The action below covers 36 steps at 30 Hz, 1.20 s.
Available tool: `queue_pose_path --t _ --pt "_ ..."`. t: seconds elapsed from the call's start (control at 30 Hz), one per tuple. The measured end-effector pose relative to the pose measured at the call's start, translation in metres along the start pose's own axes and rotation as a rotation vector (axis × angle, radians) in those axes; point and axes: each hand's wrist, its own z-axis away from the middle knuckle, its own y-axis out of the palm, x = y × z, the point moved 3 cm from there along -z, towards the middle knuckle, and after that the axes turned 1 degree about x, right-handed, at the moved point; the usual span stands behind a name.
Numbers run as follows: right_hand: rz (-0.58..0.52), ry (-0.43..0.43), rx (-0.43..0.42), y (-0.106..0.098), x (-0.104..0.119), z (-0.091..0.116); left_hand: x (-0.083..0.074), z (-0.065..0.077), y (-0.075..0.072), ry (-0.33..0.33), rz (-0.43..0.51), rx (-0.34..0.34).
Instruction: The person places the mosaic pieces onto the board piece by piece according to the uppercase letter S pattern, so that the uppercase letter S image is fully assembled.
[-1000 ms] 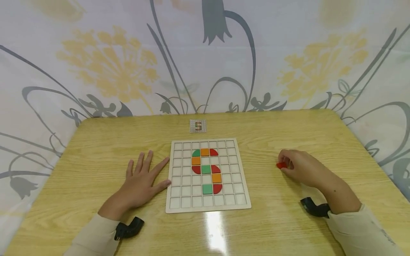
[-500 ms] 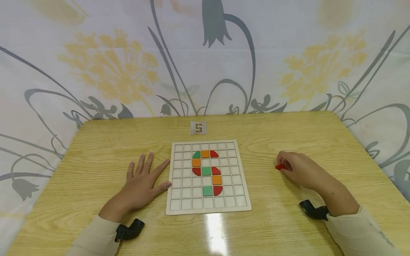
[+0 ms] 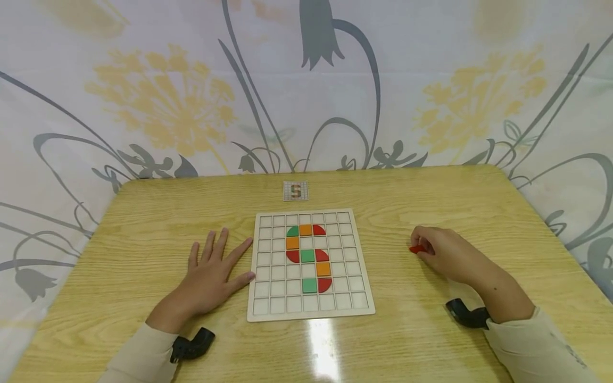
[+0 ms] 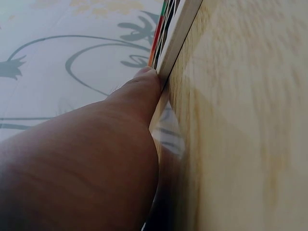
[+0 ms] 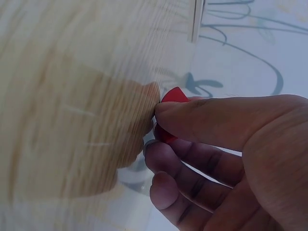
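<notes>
My right hand point(image 3: 445, 254) is over the table right of the board, pinching a red tile point(image 3: 417, 248) between thumb and fingers. In the right wrist view the red tile point(image 5: 174, 95) shows a curved edge, partly hidden by the thumb. My left hand point(image 3: 210, 276) lies flat with spread fingers, its thumb and index tips at the left edge of the white grid board point(image 3: 268, 306). The left wrist view has the thumb point(image 4: 139, 89) against the board's side point(image 4: 180, 36). Red, green and orange tiles, such as the green square point(image 3: 309, 285), form an S-like shape in the grid.
A small card point(image 3: 295, 191) printed with a coloured S on a grid lies behind the board. The wooden table point(image 3: 383, 330) reaches back to a flower-patterned cloth point(image 3: 268, 80). Black wrist mounts point(image 3: 193, 344) sit on both sleeves.
My right hand has shifted very slightly left with the red tile pinched in it. The left hand and the tiles on the board stay as they were.
</notes>
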Motion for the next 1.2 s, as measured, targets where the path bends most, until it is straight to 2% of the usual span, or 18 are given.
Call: queue_pose_path --t 0.27,0.43,0.63,1.0,1.2 --pt "0.008 -0.011 -0.012 0.0 0.002 -0.003 -0.001 0.001 -0.002 -0.002 0.005 0.004" --pt "0.02 -0.032 -0.05 -0.003 0.01 -0.005 -0.002 0.002 -0.005 -0.002 0.007 -0.003" --pt "0.013 -0.061 -0.086 -0.006 0.027 -0.011 -0.001 0.002 -0.004 0.002 0.006 0.001" --pt "-0.06 -0.078 -0.094 -0.003 0.06 -0.032 0.0 0.001 -0.004 0.002 0.005 -0.004" --pt "-0.094 -0.148 -0.095 0.002 0.082 -0.042 0.002 0.0 0.0 -0.001 0.006 -0.002"
